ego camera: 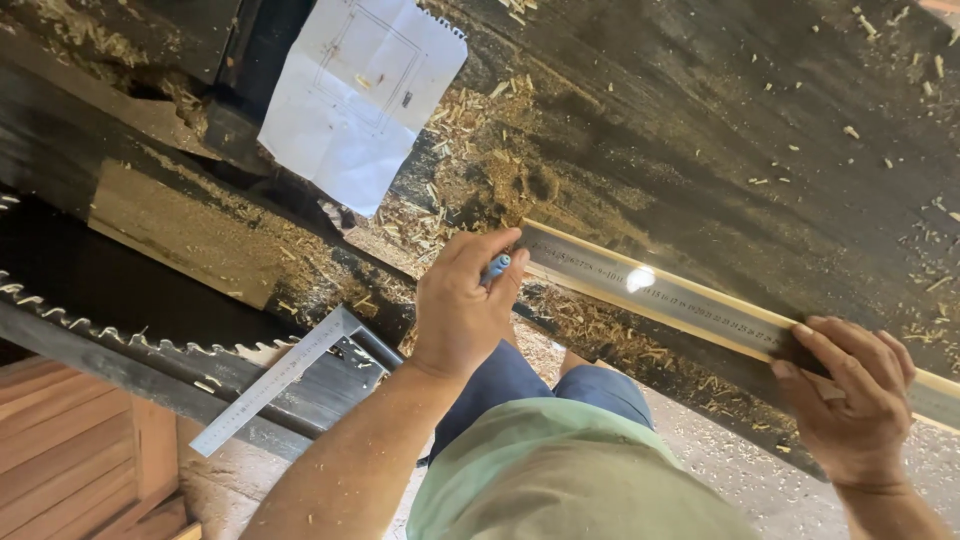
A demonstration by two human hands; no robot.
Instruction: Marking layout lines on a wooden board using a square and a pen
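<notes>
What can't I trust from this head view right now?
- Pen tip: hidden by the left hand.
- Ruler: far end covered by the right hand and cut by the frame edge; one patch lost to glare.
- Paper sketch: top cropped, lines too faint.

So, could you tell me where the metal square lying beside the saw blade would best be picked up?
Probably by the long graduated arm of the metal square, near its free lower end, coming from the person's side. That end juts clear past the toothed saw blade, while its corner sits against the machine. Both hands are occupied at the long ruler.
</notes>
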